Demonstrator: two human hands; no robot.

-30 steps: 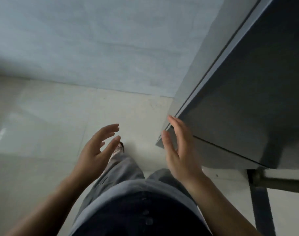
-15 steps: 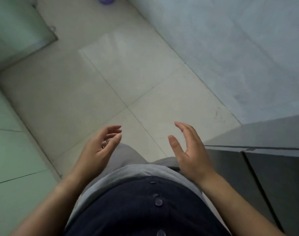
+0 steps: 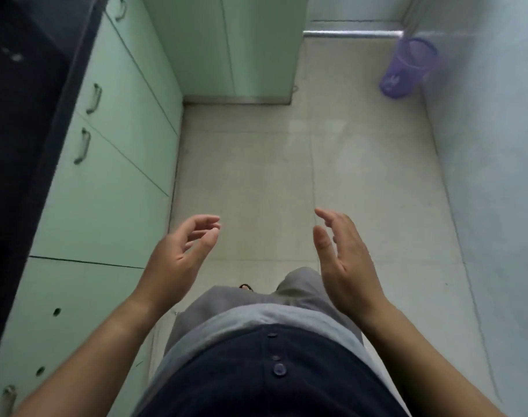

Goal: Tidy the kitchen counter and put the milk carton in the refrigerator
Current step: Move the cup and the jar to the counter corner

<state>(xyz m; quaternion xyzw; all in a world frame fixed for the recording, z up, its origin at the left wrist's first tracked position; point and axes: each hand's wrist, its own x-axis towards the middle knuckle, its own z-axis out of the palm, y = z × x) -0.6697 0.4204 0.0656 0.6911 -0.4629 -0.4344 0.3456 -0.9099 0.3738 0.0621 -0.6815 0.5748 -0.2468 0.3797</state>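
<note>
Green cabinets (image 3: 112, 164), one purple bin (image 3: 408, 69), two hands, left (image 3: 178, 260), right (image 3: 347, 260), open, empty

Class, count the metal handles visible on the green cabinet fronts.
4: one at the top, two mid-row, one at the bottom-left edge. Others may lie outside the frame.

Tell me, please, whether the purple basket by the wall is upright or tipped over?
Upright: the purple basket stands on its base on the floor, open rim upward.

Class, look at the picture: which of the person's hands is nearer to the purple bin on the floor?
Right. The right hand hangs open below the purple bin, on its side of the floor; the left hand is farther off, by the green cabinets.
</note>
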